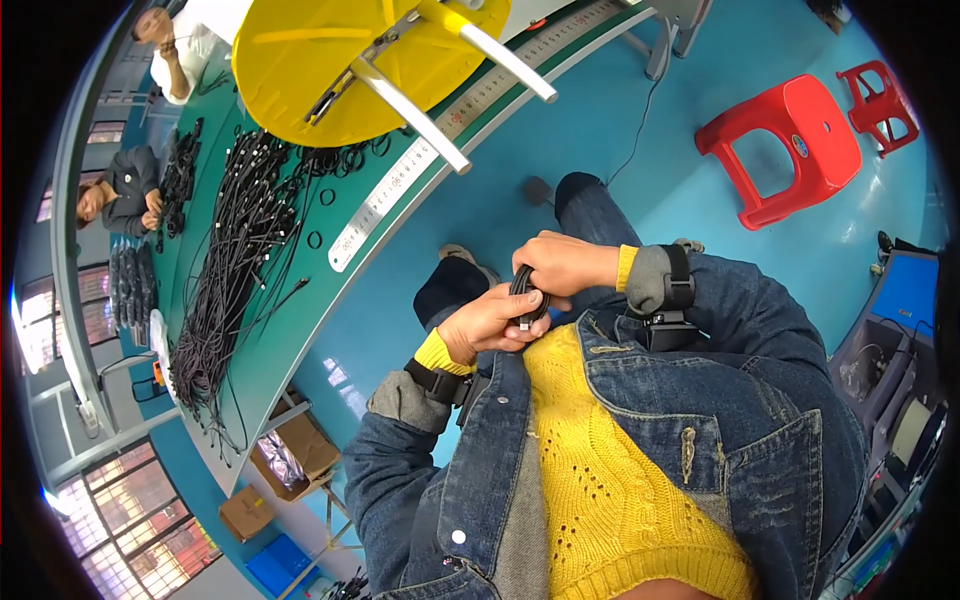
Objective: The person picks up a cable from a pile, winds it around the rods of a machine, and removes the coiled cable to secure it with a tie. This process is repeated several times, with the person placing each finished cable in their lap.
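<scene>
At frame centre, the left hand point(487, 325) and right hand point(563, 265) both clasp a coiled black cable point(524, 290) above the lap.

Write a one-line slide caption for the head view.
Both hands, left hand and right hand, hold a coiled black cable beside a green workbench strewn with cables.

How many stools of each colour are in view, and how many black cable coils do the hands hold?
Red stools: 2, a big one and one behind it
Yellow stools: 1, upturned on the green table
Black cable coils between the left hand and right hand: 1
Total: 4
</scene>
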`<state>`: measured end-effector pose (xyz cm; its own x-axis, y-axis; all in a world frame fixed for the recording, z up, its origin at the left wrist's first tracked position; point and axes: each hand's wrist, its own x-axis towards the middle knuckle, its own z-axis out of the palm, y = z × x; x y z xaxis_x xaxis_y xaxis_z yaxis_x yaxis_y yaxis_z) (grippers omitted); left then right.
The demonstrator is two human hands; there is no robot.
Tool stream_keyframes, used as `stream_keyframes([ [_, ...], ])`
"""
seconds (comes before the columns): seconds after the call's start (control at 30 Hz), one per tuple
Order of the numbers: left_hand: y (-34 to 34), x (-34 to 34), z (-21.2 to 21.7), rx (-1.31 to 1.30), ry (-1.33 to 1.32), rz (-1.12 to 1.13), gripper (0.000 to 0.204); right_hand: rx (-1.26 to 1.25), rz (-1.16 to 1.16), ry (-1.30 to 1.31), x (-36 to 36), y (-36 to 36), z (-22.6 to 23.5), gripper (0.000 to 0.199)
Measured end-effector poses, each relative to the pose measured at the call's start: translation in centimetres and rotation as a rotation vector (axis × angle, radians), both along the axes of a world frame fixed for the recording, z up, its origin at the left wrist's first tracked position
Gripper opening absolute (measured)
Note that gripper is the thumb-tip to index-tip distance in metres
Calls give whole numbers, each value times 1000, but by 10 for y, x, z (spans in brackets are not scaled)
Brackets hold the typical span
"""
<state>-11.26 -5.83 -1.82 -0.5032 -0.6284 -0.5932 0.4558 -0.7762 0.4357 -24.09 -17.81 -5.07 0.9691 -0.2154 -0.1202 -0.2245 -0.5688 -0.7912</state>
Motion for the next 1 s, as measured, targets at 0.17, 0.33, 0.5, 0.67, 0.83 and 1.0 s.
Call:
stream_keyframes([
  [0.17,12,5,-19,110,-15,52,33,-108,65,46,5,5,5,18],
  [0.33,20,-8,-17,-168,-332,171,27,-152,55,9,24,6,10,12],
  [0.5,31,4,-19,-138,-505,149,18,-7,25,-203,31,18,-2,10],
  [0.67,52,21,3,-297,-397,121,10,-208,202,59,58,31,30,16],
  [0.83,90,53,5,-280,-584,330,12,-109,410,-288,105,43,58,22],
  [1.0,112,81,22,-363,-478,925,15,-433,163,-526,209,34,89,23],
])
